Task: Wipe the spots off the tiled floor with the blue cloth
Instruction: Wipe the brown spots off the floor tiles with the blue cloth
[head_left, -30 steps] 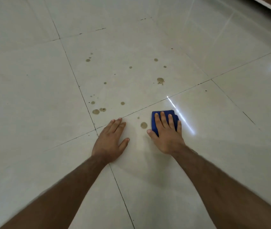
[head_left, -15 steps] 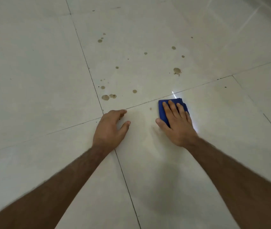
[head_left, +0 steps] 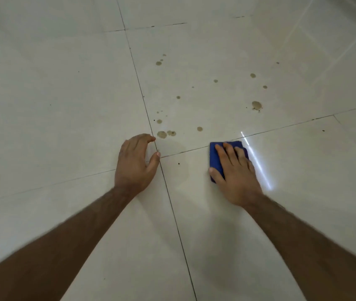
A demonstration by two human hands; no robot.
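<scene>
While your right hand [head_left: 235, 170] lies flat with straight fingers pressing the folded dark-blue cloth [head_left: 215, 158] to the glossy cream tiled floor [head_left: 64, 94], your left hand [head_left: 134, 164] rests beside it on the tiles, fingers loosely curved and holding nothing. You have the cloth just on the near side of a grout line [head_left: 281, 127], its far edge close to that line. Your left fingertips sit at the crossing of two grout lines. Brown spots [head_left: 162, 134] lie scattered on the tile beyond both hands, the nearest pair just past your left fingers, a larger blot [head_left: 256, 104] farther off to the right. A bright streak of reflected light [head_left: 257, 159] runs beside the cloth.
</scene>
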